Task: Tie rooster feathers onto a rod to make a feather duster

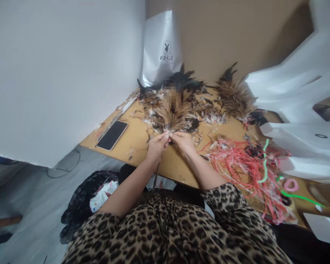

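My left hand (156, 146) and my right hand (184, 141) meet at the near edge of a wooden table (137, 137), fingers pinched together on the base of a fan-shaped bunch of brown and white feathers (172, 119). A thin dark stick (155, 176) hangs down from under my left hand. Behind the bunch lies a loose heap of dark and brown feathers (187, 88). Both forearms reach forward from leopard-print sleeves.
A black phone (112, 135) lies at the table's left. A tangle of red and pink strips (244, 165) with green cords (264, 161) fills the right side. White bags (299, 95) crowd the right; a white printed bag (161, 47) stands at the back. A black bag (85, 201) sits on the floor.
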Motion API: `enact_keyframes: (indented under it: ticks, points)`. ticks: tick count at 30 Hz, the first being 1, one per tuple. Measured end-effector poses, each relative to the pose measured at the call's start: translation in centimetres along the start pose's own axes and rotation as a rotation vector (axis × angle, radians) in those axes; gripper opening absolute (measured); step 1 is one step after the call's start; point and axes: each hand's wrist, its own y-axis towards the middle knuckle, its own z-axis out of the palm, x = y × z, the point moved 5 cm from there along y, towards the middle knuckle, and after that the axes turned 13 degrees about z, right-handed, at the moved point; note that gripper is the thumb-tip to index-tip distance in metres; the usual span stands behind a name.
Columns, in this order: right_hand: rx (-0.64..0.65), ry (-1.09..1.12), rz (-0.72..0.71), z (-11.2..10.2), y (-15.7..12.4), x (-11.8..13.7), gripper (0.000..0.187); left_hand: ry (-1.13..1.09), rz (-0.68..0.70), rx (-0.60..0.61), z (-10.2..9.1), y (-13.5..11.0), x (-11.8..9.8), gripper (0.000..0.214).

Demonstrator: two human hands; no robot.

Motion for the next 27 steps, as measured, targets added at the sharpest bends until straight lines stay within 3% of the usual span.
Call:
enact_keyframes:
  ticks: [5, 10, 13, 16, 21, 27]
  points:
    - [0.048, 0.017, 0.12, 0.5, -0.5, 0.3, 0.042, 0.192, 0.156, -0.033, -0.9, 0.6, 0.4, 0.035]
    - [0.024, -0.053, 0.147, 0.2, -0.4, 0.4, 0.05, 0.76, 0.518, 0.115, -0.3, 0.0, -1.4, 0.031]
    - [-0.046, -0.059, 0.151, -0.3, -0.3, 0.3, 0.052, 0.926, 0.584, 0.181, 0.4, -0.6, -1.8, 0.03]
    - [-0.08, -0.029, 0.116, -0.7, -0.4, 0.6, 0.051, 0.694, 0.493, 0.146, 0.3, -0.6, -1.7, 0.028]
    - [0.013, -0.056, 0.076, -0.4, -0.6, 1.1, 0.049, 0.125, 0.034, 0.158, 0.8, -0.2, 0.2, 0.045]
    - [0.103, -0.185, -0.033, 0.1, -0.6, 1.4, 0.053, -0.005, -0.015, 0.057, 0.5, -0.1, 0.1, 0.035]
